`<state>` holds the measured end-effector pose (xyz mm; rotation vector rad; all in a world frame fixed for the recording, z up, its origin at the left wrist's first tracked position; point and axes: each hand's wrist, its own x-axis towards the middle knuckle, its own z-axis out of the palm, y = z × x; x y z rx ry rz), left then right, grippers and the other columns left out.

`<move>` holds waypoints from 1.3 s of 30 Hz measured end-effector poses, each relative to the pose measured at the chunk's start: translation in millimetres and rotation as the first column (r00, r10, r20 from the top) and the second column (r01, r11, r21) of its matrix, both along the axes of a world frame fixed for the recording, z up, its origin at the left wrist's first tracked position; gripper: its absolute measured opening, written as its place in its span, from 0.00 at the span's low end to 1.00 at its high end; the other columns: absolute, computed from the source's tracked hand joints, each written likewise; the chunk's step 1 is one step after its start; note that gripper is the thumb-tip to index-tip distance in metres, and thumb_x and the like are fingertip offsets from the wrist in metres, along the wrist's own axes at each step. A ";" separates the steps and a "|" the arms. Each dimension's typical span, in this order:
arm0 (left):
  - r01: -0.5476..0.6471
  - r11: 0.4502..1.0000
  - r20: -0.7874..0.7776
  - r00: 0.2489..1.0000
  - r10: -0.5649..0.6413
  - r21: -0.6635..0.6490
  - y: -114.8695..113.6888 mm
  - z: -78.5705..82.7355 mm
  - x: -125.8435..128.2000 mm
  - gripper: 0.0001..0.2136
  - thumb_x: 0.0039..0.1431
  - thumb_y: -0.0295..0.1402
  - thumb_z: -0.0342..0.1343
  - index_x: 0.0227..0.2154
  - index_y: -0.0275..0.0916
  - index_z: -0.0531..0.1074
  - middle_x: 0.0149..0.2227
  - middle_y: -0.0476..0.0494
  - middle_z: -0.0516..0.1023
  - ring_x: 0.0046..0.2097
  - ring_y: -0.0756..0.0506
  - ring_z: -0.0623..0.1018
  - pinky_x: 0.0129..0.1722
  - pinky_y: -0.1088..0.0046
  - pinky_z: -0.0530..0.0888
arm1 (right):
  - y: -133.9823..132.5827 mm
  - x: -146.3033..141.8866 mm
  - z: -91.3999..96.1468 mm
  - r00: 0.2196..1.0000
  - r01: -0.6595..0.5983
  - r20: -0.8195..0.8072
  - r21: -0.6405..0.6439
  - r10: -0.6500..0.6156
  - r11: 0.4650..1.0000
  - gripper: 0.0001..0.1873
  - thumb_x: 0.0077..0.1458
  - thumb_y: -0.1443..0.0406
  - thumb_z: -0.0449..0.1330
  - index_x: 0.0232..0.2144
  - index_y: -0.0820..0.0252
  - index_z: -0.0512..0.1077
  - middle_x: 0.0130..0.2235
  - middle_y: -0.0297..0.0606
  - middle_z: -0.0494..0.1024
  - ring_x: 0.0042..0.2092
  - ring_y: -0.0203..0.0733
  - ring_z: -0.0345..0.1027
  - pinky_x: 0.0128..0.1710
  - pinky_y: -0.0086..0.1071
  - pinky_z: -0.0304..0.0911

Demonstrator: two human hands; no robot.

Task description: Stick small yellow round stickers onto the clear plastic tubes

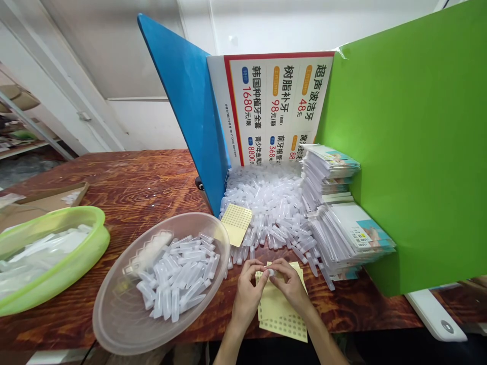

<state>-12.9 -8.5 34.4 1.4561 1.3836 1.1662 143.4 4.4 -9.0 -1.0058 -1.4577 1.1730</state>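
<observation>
Hands: the left hand [247, 285] and right hand [291, 285] are meeting at lower centre, both sets of fingertips pinching a small white plastic piece [271, 272]
Pinch: keeping one hand steady while the other is working gently would likely suit so small a piece
Yellow sticker sheets [283, 327]: lying beneath the hands
Translucent bowl [114, 317]: sitting lower left, holding plastic tubes [186, 268]
Lime-green basin [97, 243]: standing at left edge, holding pale plastic pieces [41, 256]
Tube heap [262, 195]: spreading mid-frame
</observation>
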 end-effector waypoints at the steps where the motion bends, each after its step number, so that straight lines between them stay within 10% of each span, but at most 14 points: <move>1: -0.003 1.000 -0.002 1.000 0.003 0.001 -0.3 0.2 -0.4 0.14 0.60 0.45 0.57 0.31 0.39 0.77 0.43 0.39 0.74 0.49 0.39 0.76 0.46 0.64 0.75 | 0.0 0.0 0.1 1.000 0.000 0.001 -0.001 0.000 1.000 0.13 0.59 0.56 0.64 0.44 0.53 0.80 0.41 0.39 0.72 0.46 0.45 0.69 0.47 0.34 0.64; 23: 0.058 0.981 0.166 0.986 -0.027 -0.186 -4.1 1.4 -0.9 0.19 0.55 0.49 0.61 0.34 0.35 0.79 0.30 0.43 0.81 0.28 0.46 0.78 0.32 0.71 0.74 | -5.3 -1.1 5.7 0.996 -0.028 0.089 0.050 0.024 0.998 0.11 0.62 0.61 0.61 0.44 0.49 0.81 0.38 0.38 0.72 0.43 0.45 0.69 0.41 0.34 0.66; 31: 0.066 0.971 0.040 0.997 -0.058 -0.228 -20.0 1.9 -6.8 0.18 0.60 0.49 0.55 0.38 0.37 0.76 0.33 0.43 0.82 0.26 0.45 0.81 0.23 0.74 0.73 | -10.3 -5.4 -4.6 0.966 -0.013 0.240 0.428 -0.099 0.904 0.19 0.66 0.67 0.54 0.54 0.44 0.75 0.40 0.42 0.75 0.43 0.47 0.71 0.41 0.39 0.70; 36: -0.064 0.991 -0.292 0.952 0.095 0.115 -47.3 33.2 -25.7 0.09 0.64 0.39 0.53 0.39 0.41 0.75 0.35 0.45 0.83 0.34 0.44 0.83 0.36 0.71 0.78 | -15.0 -11.5 1.6 0.919 -0.144 0.378 0.585 -0.112 0.798 0.28 0.66 0.68 0.55 0.65 0.48 0.61 0.46 0.44 0.76 0.48 0.50 0.71 0.45 0.44 0.72; 39: -0.198 0.887 -0.420 0.823 0.382 0.418 -53.7 62.2 -66.2 0.08 0.64 0.38 0.55 0.42 0.43 0.75 0.35 0.47 0.82 0.34 0.46 0.82 0.37 0.72 0.78 | -4.9 -3.6 8.9 0.853 -0.054 0.461 0.547 -0.247 0.835 0.24 0.65 0.70 0.53 0.61 0.52 0.66 0.48 0.45 0.75 0.51 0.52 0.69 0.48 0.46 0.71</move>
